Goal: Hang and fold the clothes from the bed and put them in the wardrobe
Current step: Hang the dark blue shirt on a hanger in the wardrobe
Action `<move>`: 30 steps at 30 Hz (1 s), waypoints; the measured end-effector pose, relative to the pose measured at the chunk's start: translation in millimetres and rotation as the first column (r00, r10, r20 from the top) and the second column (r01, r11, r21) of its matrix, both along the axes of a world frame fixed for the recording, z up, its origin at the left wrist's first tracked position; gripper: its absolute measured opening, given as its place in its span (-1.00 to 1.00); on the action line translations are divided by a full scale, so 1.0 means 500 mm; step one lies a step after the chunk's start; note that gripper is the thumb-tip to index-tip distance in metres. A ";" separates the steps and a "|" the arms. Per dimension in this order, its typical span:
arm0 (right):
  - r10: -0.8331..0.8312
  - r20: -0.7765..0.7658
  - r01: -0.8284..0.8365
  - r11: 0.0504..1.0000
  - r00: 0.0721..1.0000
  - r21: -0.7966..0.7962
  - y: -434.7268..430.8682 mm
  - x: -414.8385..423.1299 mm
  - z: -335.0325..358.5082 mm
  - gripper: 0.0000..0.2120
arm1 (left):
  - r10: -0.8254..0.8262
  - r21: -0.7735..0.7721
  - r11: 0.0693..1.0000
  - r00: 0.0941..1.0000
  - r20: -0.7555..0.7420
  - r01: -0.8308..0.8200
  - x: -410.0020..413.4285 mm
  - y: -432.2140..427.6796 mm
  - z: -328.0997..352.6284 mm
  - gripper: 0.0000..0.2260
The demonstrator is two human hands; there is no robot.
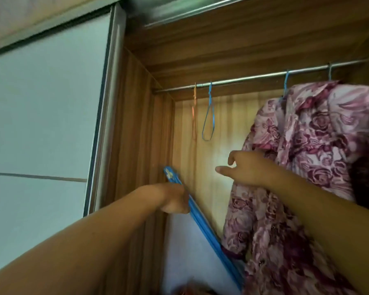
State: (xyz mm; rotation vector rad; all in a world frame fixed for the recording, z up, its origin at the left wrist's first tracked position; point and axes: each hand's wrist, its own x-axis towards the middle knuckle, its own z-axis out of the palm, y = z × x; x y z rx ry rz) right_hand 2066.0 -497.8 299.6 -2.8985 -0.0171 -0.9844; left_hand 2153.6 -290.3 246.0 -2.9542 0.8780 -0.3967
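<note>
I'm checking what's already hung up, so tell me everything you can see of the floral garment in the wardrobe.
The floral garment is creased cloth printed with pink and purple roses. It hangs from a blue wire hanger on the metal rail, at the right of the wardrobe, drooping past the frame's bottom. The right hand overlaps its left edge.

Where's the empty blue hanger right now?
Head view, upper middle: the empty blue hanger hangs on the rail, just right of the orange hanger and left of the floral garment.
</note>
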 end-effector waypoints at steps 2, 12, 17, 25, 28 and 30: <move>0.059 0.206 -0.073 0.995 0.977 0.063 0.025 -0.013 0.056 -0.34 | 0.012 -0.059 0.998 1.000 0.024 -0.011 -0.003 0.008 0.026 -0.67; 0.078 0.393 -0.175 0.960 0.916 0.217 0.121 0.041 0.156 -0.66 | -0.085 -0.045 0.995 0.996 0.020 0.085 -0.022 0.022 0.057 -0.65; 0.010 0.439 -0.110 0.973 0.899 0.204 0.114 0.059 0.176 -0.70 | -0.132 -0.004 0.991 0.990 0.041 0.132 -0.013 0.036 0.068 -0.67; -0.109 0.558 -0.152 0.903 0.823 0.402 0.074 0.065 0.243 -0.66 | -0.135 -0.003 0.991 0.989 0.058 0.135 0.001 0.044 0.077 -0.63; -0.129 0.611 -0.128 0.925 0.781 0.359 0.070 0.039 0.252 -0.69 | -0.141 -0.016 0.990 0.990 0.017 0.141 0.010 0.042 0.068 -0.64; -0.122 0.628 -0.131 0.930 0.769 0.342 0.063 0.024 0.257 -0.68 | -0.133 0.006 0.991 0.991 0.009 0.133 0.012 0.039 0.063 -0.63</move>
